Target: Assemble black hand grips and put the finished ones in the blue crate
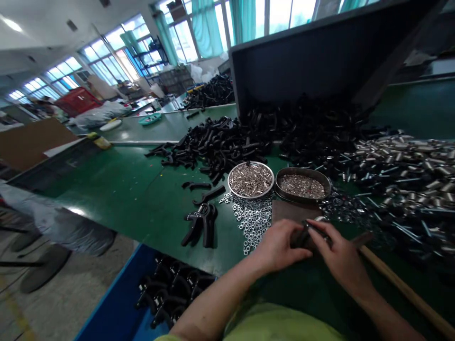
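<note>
Green worktop (128, 194) spreads beneath your hands in a long room lit by windows (279, 16). Between them, just in front of you over the near edge of a brown pad (287, 209), you hold a dark part (303, 238), mostly hidden by your grip. Your left hand (279, 246) has its fingers curled over one end, the thumb set below. Your right hand (337, 255) closes on the other end, forefinger and thumb nearly together in a pinch. Past your right fingers, a wooden handle (405, 289) slants toward the lower right.

Beyond the pad stands an oval tin (284, 195) of small metal pieces, just beside a round dish (228, 182) of short pins. Loose nuts (254, 220) spill from the dish toward your left wrist. Left of these lies a black clamp (209, 225), with black plastic parts (220, 147) heaped farther back, running into a tilted grey bin (302, 66). Silvery metal cylinders (426, 156) pile up on the right.

Below the table edge, a blue bin (110, 308) holds more clamps (177, 284). Teal curtains (206, 28) hang by the far windows.
</note>
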The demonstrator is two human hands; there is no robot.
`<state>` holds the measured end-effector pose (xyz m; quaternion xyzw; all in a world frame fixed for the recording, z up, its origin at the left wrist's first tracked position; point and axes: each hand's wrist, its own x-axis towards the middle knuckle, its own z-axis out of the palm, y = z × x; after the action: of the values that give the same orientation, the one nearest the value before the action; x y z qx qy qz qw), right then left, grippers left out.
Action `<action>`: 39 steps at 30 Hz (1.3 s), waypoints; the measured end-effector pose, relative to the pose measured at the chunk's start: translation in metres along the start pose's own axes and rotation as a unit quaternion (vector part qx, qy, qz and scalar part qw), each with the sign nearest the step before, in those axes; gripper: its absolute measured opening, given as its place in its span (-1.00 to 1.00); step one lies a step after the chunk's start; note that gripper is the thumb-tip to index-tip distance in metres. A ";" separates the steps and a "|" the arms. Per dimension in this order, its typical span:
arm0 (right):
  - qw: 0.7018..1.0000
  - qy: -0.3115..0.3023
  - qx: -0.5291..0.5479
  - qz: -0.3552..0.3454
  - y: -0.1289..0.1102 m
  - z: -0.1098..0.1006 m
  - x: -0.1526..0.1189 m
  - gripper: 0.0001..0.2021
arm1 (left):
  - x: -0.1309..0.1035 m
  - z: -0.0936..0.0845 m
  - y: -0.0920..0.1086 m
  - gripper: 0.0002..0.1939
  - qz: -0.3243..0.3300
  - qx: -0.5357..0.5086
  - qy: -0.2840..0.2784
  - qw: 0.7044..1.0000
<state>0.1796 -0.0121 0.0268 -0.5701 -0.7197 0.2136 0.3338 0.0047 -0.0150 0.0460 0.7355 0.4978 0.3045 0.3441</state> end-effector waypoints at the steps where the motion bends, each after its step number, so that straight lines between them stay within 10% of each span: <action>1: 1.000 -0.014 -0.004 -0.004 0.002 -0.001 0.006 -0.69 | 0.004 -0.019 -0.009 -0.58 -0.005 0.038 0.004 0.999; 8: 0.981 -0.087 -0.171 -0.038 0.034 -0.004 0.015 -0.73 | 0.029 -0.162 -0.099 -0.77 -0.384 0.310 0.135 0.859; 14: 0.970 -0.090 -0.220 -0.047 0.035 0.003 0.011 -0.76 | 0.024 -0.185 -0.112 -0.73 -0.393 0.238 0.199 0.866; 19: 0.974 -0.081 -0.208 -0.038 0.034 0.002 0.012 -0.77 | 0.008 -0.164 -0.079 -0.61 -0.243 -0.041 0.238 0.939; 23: 0.981 -0.085 -0.176 -0.017 0.030 0.002 0.011 -0.77 | -0.006 -0.118 -0.046 -0.70 -0.132 -0.367 0.180 0.903; 31: 0.994 -0.044 0.092 0.051 0.000 -0.014 0.008 -0.76 | -0.015 -0.014 -0.013 -0.38 -0.139 -0.398 0.129 0.897; 39: 0.982 0.020 0.185 0.041 -0.039 -0.026 -0.003 -0.77 | -0.021 0.014 0.006 -0.47 -0.176 -0.471 0.043 0.864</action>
<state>0.1729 -0.0267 0.0708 -0.5316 -0.6371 0.3453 0.4385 0.0123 -0.0389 0.0407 0.3725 0.4309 0.4683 0.6755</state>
